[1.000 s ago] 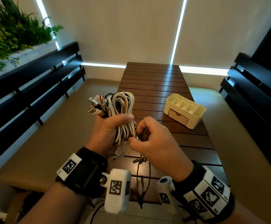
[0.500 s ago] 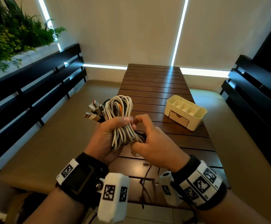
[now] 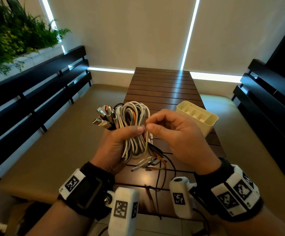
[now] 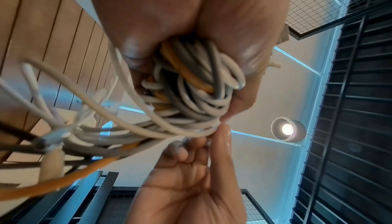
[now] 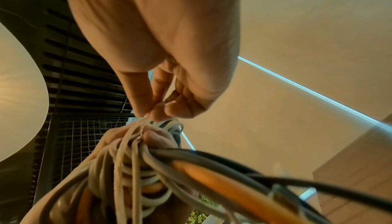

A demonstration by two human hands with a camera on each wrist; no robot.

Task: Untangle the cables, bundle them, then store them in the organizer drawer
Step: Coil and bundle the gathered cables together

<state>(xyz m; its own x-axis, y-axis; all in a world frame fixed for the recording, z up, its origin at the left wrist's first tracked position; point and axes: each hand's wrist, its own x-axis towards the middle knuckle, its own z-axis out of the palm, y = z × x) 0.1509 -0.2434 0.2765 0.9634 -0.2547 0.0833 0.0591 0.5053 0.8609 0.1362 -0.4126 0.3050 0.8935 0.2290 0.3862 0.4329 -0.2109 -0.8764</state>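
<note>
My left hand (image 3: 121,142) grips a looped bundle of cables (image 3: 133,120), white, grey, orange and black, held above the near end of the brown slatted table (image 3: 162,87). Several metal USB plugs (image 3: 102,116) stick out at the bundle's upper left. My right hand (image 3: 157,126) pinches a thin white cable strand (image 3: 147,138) at the bundle's right side, thumb tip close to my left thumb. In the left wrist view the strand (image 4: 191,132) runs to the right fingertips (image 4: 224,130). Loose cable ends (image 3: 148,163) hang below the bundle. The cream organizer (image 3: 196,120) sits behind my right hand, its drawer hidden.
Dark slatted benches (image 3: 36,92) run along both sides of the table, the right one (image 3: 266,103) close to the organizer. Green plants (image 3: 10,31) grow at the upper left. Thin black cords (image 3: 158,183) trail over the table's near edge.
Both hands have risen with the bundle. My right hand has moved from the bundle's lower part up to its right side and now pinches a white strand near my left thumb.
</note>
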